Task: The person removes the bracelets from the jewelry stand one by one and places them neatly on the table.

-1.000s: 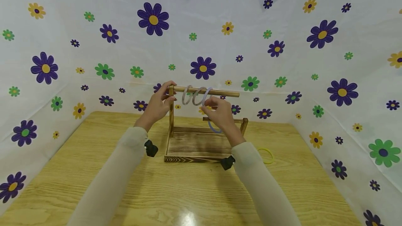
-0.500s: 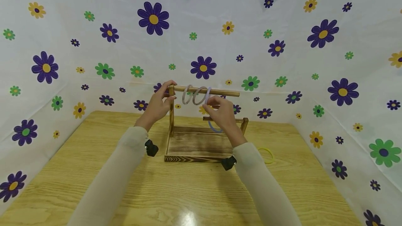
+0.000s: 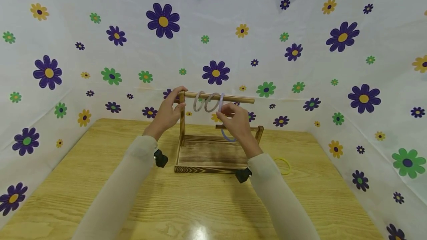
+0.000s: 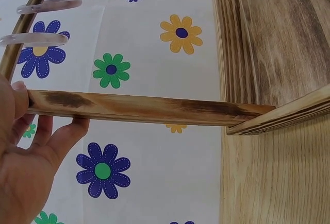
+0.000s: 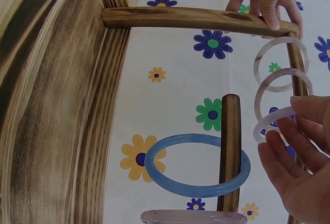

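A wooden bangle stand stands on the table, with an upper rod and a shorter lower rod. My left hand grips the top of its tall post, thumb on one side and fingers on the other in the left wrist view. Between thumb and fingers my right hand pinches a pale lavender bangle, which is around the upper rod. Two more bangles, one pale and one greyish mauve, hang on that rod, nearer the post. A blue bangle hangs on the lower rod below my right hand.
A lilac bangle shows beside the blue one at the bottom of the right wrist view. To the right of the stand, a yellow bangle lies on the table. Flower-print cloth encloses the back and sides.
The lavender bangle in my right hand has turned from slanted to nearly edge-on, and that hand has shifted very slightly right. My left hand keeps its place on the post.
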{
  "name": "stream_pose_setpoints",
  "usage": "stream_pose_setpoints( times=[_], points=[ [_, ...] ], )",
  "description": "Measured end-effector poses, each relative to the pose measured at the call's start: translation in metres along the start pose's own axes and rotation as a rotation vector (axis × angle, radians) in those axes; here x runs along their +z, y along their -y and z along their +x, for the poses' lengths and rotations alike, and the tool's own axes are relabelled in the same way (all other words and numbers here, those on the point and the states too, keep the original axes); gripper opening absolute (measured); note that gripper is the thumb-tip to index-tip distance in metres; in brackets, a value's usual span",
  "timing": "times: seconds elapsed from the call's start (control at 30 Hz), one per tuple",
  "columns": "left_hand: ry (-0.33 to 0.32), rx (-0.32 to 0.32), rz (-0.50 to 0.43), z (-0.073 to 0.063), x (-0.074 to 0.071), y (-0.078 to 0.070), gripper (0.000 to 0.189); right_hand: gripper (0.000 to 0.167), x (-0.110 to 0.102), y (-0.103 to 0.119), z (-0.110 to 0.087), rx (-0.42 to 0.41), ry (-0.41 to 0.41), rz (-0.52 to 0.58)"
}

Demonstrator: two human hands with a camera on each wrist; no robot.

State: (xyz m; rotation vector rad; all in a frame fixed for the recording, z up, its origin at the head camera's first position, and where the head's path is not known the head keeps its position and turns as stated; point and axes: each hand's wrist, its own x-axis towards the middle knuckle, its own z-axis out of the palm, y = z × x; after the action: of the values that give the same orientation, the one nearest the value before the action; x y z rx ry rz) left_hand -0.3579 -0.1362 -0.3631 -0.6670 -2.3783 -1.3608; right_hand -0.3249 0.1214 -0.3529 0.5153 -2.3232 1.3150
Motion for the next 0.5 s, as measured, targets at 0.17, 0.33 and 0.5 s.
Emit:
stream_pose_setpoints(
  times=[0.17,0.33,0.5],
  points=[
    [0.0,-0.001,0.002,0.0003,-0.0003,-0.0006,0.047,0.014,-0.0012,0.0014,-0.0007,-0.006,-0.005,-0.01],
    [0.001,-0.011,0.006,0.0003,-0.0001,-0.0008,0.046,0.015,-0.0015,0.0003,-0.001,-0.012,-0.013,-0.012],
    [0.008,-0.017,0.004,0.0,-0.0002,-0.0018,0.046,0.014,-0.0032,-0.0009,-0.0018,-0.025,-0.034,-0.008]
  ],
)
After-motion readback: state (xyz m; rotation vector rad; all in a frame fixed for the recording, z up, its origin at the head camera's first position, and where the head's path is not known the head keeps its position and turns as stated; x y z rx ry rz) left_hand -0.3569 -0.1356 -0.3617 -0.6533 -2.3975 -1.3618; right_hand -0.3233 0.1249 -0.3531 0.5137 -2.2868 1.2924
